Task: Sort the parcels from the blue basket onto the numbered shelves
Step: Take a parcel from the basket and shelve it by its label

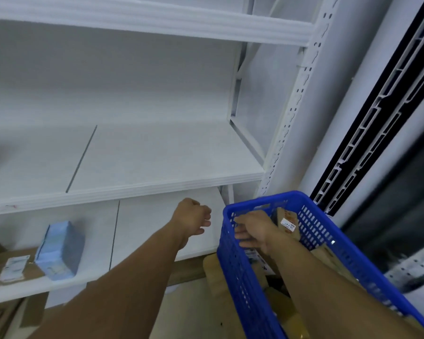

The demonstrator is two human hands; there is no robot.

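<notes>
The blue basket [233, 277], its long axis running from the person toward the shelves [157, 155], holds brown parcels [288, 223]; the writing on their white label is too blurred to read. The right hand [252, 231] grips the basket's left wall. The left hand [192, 216] hangs loosely curled and empty over the lower shelf [145, 228].

Shelves [137, 152]: white, three levels in view, perforated post [295, 104] at the right end. On the lower shelf [152, 223]: blue parcel [59, 250] standing on edge, just beside a flat brown parcel [15, 266] with a white label. At lower right: blue basket [333, 243], tilted, holding cardboard parcels [288, 222], one with a small label. right hand [253, 232] gripping the basket's left wall near the rim. left hand [194, 216] over the lower shelf, fingers loosely curled, holding nothing.
</notes>
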